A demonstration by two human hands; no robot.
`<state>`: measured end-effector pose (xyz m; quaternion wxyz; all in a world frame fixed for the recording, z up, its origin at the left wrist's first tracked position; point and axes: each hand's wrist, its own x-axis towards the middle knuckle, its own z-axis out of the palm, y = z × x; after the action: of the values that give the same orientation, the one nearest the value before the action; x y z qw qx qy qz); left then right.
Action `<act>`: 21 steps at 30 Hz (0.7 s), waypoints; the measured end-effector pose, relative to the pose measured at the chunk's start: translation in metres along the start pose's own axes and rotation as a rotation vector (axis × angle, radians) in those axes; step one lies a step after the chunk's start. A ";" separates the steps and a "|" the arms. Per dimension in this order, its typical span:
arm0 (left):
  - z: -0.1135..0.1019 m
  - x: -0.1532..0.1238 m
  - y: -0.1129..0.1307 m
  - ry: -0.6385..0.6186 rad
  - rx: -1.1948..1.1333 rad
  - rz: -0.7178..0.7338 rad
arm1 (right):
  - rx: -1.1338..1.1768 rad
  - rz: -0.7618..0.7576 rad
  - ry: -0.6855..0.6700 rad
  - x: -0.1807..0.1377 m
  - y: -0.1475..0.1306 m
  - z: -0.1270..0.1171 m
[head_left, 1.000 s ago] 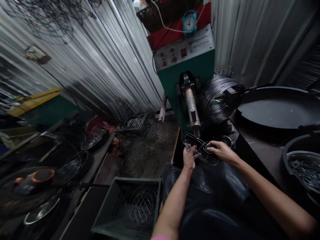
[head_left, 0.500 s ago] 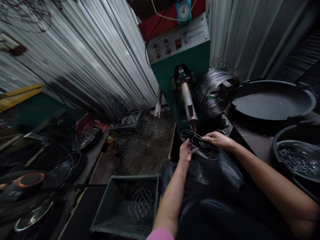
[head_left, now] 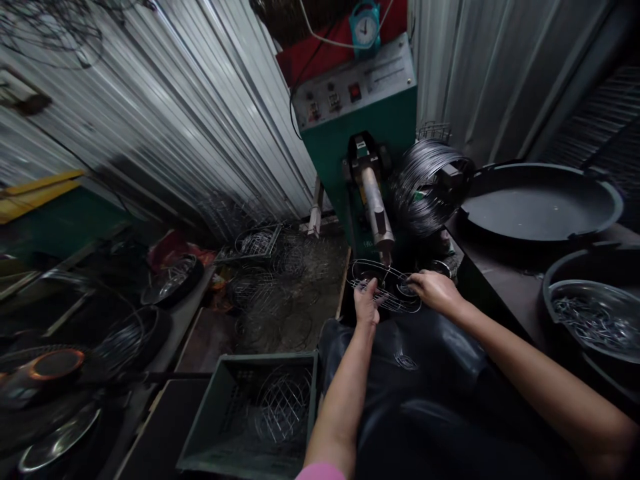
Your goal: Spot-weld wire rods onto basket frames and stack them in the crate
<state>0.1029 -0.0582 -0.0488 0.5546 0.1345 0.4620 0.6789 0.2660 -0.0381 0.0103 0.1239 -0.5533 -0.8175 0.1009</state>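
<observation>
Both my hands hold an oval wire frame (head_left: 384, 288) flat under the metal arm (head_left: 375, 207) of a green welding machine (head_left: 361, 127). My left hand (head_left: 367, 304) grips the frame's near left edge, fingers closed on the wire. My right hand (head_left: 434, 291) pinches its right side. The frame lies just above my lap, which is covered by a dark apron (head_left: 425, 373). A coil of dark wire (head_left: 425, 183) sits to the right of the machine's arm.
A green crate (head_left: 220, 427) with round wire baskets stands at my lower left. More wire baskets (head_left: 280, 280) litter the floor by the corrugated wall. On the right are a large black pan (head_left: 540, 200) and a bowl of small wire pieces (head_left: 595, 320).
The wire frame and both hands have shifted slightly left and toward the machine's arm. The camera has tilted a little.
</observation>
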 end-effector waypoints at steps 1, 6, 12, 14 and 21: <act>0.001 -0.001 0.000 0.009 -0.003 0.007 | -0.027 0.007 0.023 -0.003 0.000 0.005; 0.002 -0.004 -0.001 0.028 0.010 0.042 | -0.049 -0.019 0.163 -0.014 -0.002 0.026; 0.000 -0.003 0.004 -0.021 0.085 0.111 | 0.084 -0.097 0.246 -0.016 -0.003 0.037; 0.003 -0.004 0.004 -0.002 0.084 0.112 | 0.045 -0.040 0.258 -0.016 -0.007 0.038; 0.007 0.000 0.009 0.010 0.083 0.092 | 0.424 -0.019 0.164 -0.007 -0.004 0.035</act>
<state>0.1016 -0.0541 -0.0379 0.5143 0.1750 0.4858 0.6847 0.2540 -0.0472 -0.0222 0.3043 -0.5134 -0.7705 0.2241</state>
